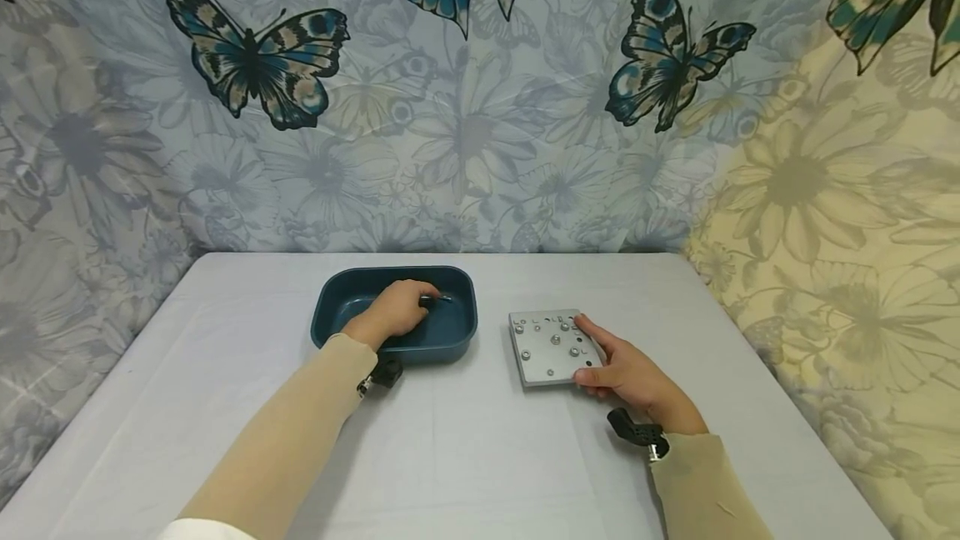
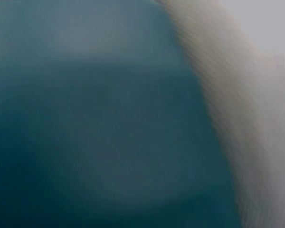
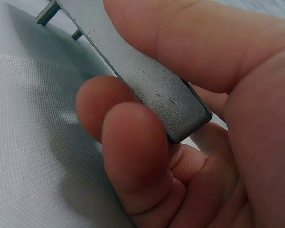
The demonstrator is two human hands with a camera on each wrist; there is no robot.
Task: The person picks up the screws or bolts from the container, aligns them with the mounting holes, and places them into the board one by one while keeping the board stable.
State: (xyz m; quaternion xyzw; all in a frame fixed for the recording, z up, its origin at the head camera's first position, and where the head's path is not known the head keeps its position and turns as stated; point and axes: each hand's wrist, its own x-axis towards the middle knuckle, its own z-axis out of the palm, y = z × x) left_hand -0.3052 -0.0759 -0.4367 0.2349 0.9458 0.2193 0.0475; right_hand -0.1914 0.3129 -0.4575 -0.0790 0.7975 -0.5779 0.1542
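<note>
Left hand (image 1: 396, 312) reaches into blue tray (image 1: 465, 332), centre frame, fingers curled round a small metal piece (image 1: 437, 299). Right hand (image 1: 626, 373) pinches the near right corner of the metal plate (image 1: 542, 357), just right of the tray; screws (image 1: 555, 339) stand in it.

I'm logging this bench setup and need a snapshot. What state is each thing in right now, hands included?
Teal tray: upright on the table, left hand inside it.
Left hand: in the tray, fingers curled round a small metal piece.
Metal plate: one corner lifted off the cloth, screws seated in its holes.
Right hand: pinches the plate's near right corner.
Table: covered by a white cloth.
</note>
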